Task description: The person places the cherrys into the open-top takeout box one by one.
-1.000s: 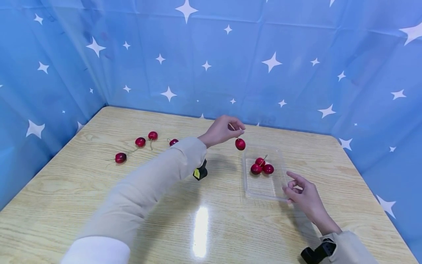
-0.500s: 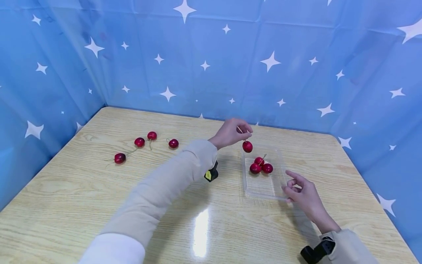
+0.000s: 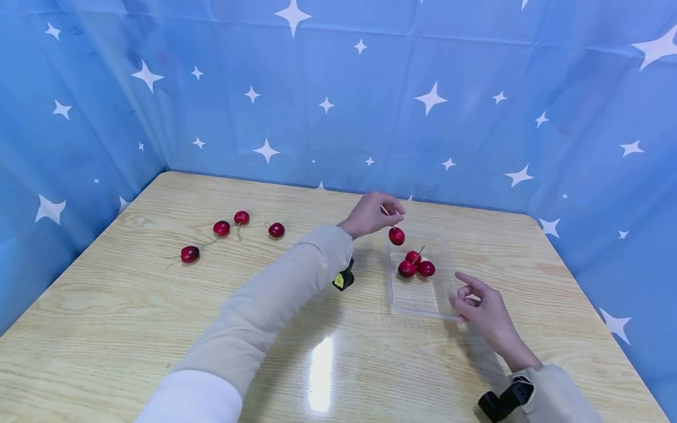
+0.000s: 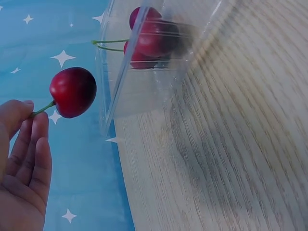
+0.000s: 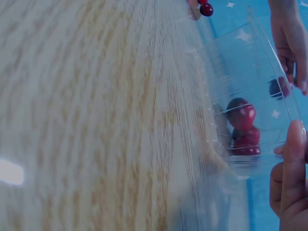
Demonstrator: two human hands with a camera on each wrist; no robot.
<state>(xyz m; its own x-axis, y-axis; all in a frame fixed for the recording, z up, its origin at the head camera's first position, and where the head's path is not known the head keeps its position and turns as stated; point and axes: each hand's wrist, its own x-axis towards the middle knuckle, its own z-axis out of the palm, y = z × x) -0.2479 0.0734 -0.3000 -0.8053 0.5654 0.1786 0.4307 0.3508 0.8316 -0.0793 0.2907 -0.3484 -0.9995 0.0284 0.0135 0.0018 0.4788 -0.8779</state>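
Head view: cherry [image 3: 396, 236] barely moved since.

Star-curtained [image 3: 338, 106] tabletop [image 3: 132, 305] recording booth

Our left arm stretches forward in a beige sleeve with a white cuff at the upper arm, a black device strapped under its wrist. Our left hand [image 3: 372, 212] is raised, fingertips [image 4: 19, 113] pinched together. Our right hand [image 3: 483, 308] sits lower and nearer to us, well apart from the left, fingers loosely spread, forefinger and thumb extended forward, wrist also strapped.
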